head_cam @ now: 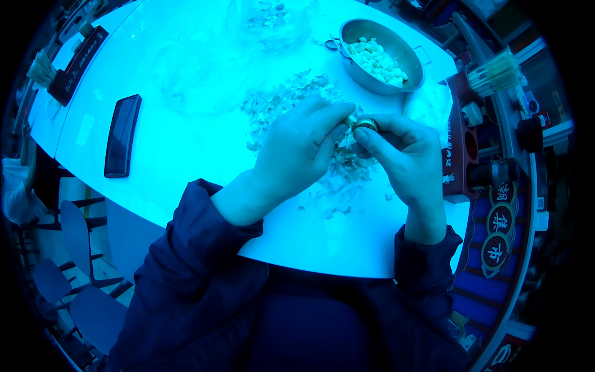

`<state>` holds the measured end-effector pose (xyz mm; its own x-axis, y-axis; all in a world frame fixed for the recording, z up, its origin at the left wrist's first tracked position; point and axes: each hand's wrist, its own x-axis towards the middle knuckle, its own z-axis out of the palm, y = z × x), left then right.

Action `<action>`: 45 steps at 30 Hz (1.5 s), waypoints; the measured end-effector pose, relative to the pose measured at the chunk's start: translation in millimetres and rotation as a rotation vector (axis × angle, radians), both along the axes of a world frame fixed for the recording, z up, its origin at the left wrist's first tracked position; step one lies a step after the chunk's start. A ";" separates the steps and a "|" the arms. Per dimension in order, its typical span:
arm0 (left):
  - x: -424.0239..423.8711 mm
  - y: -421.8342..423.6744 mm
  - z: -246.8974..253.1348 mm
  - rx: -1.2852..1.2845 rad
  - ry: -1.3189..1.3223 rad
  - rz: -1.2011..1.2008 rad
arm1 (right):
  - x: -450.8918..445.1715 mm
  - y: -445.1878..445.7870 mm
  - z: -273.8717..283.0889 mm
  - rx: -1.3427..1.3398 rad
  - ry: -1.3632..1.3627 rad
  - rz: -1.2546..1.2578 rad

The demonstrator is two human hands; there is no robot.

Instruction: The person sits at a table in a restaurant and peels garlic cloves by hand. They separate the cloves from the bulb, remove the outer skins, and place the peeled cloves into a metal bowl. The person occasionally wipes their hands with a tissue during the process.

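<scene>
My left hand (304, 139) holds a small pale garlic clove (351, 119) at its fingertips. My right hand (404, 151) pinches a small round metal cap (366, 123) with a ridged edge between thumb and index finger, close against the clove. Both hands are over a scattered pile of garlic skins (297, 95) on the white table (195, 153). Beyond my right hand stands a round metal pan (382, 56) with looped handles, holding many peeled garlic cloves (376, 60). The palms of both hands are partly hidden.
A dark smartphone (122, 136) lies at the left. A clear plastic bag (274, 23) with skins is at the far side. Holders with chopsticks (41, 69) stand at the left and right table edges. Chairs (95, 316) stand at lower left, where a person (21, 181) is partly visible.
</scene>
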<state>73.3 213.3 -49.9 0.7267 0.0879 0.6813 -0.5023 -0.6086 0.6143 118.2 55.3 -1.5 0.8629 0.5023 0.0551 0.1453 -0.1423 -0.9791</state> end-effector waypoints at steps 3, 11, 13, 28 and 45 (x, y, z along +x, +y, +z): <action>-3.5 -3.0 1.9 0.040 0.020 0.030 | 1.5 0.8 -5.5 0.002 -0.026 -0.015; 2.4 -0.3 -0.5 -0.001 -0.041 -0.028 | 5.5 0.6 -9.2 0.079 0.056 0.010; 4.6 -0.2 -7.5 -0.408 0.168 -0.166 | 10.2 0.0 -8.5 0.123 0.106 0.016; 7.3 0.6 -5.8 -0.324 0.142 -0.189 | 3.7 0.6 -3.3 -0.096 -0.651 -0.002; 1.7 -1.8 -0.2 -0.700 0.421 -0.315 | 5.3 -2.6 -7.6 -0.117 -0.398 -0.065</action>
